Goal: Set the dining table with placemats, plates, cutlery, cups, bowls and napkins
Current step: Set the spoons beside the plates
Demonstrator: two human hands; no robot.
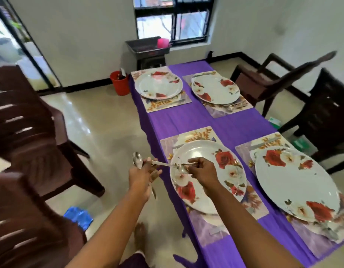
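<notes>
A table under a purple cloth (206,117) carries several floral placemats, each with a white rose-patterned plate. My left hand (142,175) grips a bundle of steel cutlery beside the table's left edge; a spoon bowl (137,160) sticks up from it. My right hand (201,170) hovers over the near left plate (223,171) and pinches a second spoon (181,168), whose handle reaches back toward my left hand. The near right plate (295,182) and the two far plates (158,85) (215,89) hold nothing. Cutlery lies by the far right plate.
Dark brown plastic chairs stand at the left (31,132) and the right (273,80). A red bucket (120,83) sits on the floor by the far table corner. A dark rack (148,47) with a pink cup stands under the window. A blue bag (78,217) lies on the floor.
</notes>
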